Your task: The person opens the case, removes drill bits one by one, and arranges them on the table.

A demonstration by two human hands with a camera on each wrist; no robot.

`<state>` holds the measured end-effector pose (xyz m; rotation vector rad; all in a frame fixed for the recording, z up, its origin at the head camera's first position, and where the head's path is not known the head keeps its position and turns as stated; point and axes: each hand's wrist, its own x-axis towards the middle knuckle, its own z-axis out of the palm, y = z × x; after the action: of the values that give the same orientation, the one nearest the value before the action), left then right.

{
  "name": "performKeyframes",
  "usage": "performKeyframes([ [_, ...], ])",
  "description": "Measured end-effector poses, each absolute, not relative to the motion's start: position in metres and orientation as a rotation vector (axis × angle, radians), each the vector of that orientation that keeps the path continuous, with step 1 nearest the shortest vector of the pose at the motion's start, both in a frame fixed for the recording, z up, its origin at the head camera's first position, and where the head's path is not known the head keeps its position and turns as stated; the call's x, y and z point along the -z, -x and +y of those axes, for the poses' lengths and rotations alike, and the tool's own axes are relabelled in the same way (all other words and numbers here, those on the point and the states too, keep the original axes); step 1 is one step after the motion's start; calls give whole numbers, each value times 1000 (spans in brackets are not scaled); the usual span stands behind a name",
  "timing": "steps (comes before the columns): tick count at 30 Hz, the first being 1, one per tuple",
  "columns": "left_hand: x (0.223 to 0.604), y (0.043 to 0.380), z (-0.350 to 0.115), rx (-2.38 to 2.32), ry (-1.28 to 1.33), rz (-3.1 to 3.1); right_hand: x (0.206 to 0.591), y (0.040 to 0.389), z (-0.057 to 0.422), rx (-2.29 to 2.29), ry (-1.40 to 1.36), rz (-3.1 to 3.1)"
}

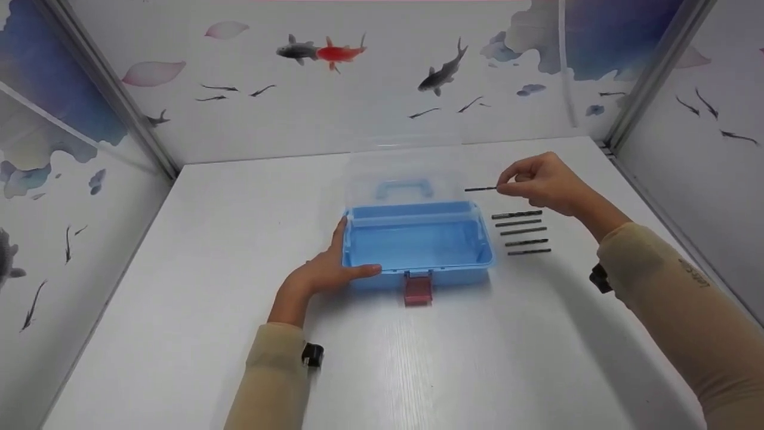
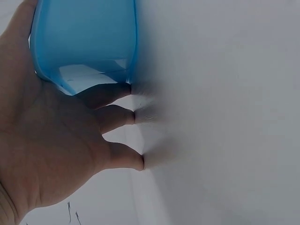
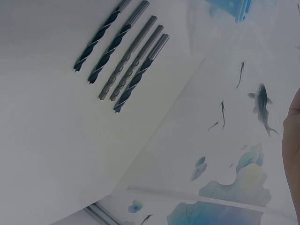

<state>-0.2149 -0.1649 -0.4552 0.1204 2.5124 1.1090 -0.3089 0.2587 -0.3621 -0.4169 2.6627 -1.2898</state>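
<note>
A light blue plastic toolbox [image 1: 418,245] stands on the table with its lid back and its inside bare. My left hand [image 1: 325,269] rests against its left front corner, the thumb along the front rim and a finger up the left side. In the left wrist view the other fingers of the left hand [image 2: 56,126] are spread and straight, fingertips at the table. Right of the box, above the table, my right hand [image 1: 540,182] pinches a thin dark drill bit [image 1: 479,189] by one end. Only an edge of the right hand [image 3: 291,140] shows in the right wrist view.
Several drill bits [image 1: 519,223] lie in a row right of the box. The clear lid [image 1: 406,167] with a blue handle [image 1: 404,188] leans back behind it. A red latch [image 1: 418,289] hangs at the front. Printed walls enclose the white table [image 1: 209,239].
</note>
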Motion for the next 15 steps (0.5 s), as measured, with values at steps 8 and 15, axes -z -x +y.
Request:
performKeyframes([
  [8,453,213,-164,-1057,-104,2518,376,299,277,1241,377,2679],
  [15,454,215,-164,-1072,-105,2523,381,295,286,1235,366,2688],
])
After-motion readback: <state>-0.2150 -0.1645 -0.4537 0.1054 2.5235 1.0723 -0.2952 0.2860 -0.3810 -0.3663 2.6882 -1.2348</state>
